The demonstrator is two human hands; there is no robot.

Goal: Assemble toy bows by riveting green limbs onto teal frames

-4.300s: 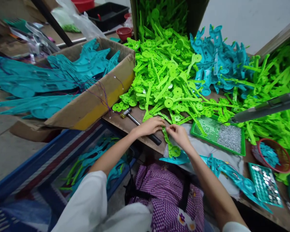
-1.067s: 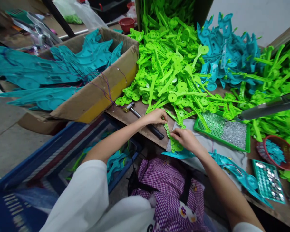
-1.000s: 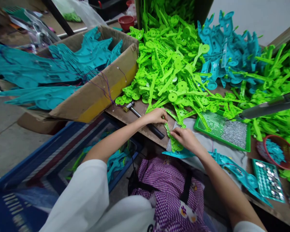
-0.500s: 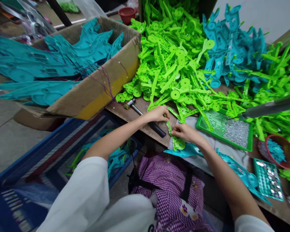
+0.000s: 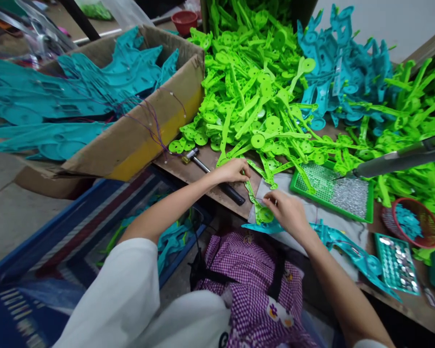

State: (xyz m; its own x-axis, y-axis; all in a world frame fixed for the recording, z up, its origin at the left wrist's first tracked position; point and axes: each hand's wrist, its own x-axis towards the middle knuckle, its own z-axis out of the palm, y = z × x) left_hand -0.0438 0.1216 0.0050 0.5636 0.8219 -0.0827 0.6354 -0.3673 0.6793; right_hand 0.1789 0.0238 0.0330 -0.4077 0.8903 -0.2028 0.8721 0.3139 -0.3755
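Pinching a green strip (image 5: pixel 261 213) in my left hand (image 5: pixel 235 170), just below and right of frame center. My right hand (image 5: pixel 284 210) is by its round end, can't really tell if it's gripping anything.

Pale wall (image 5: pixel 402 21) rises behind brown workbench (image 5: pixel 176 166), wooden board (image 5: pixel 433 46) slanting at far right; grey floor (image 5: pixel 0 174) shows seam at left, dark post (image 5: pixel 79 19) leaning at upper left, light dim and cool
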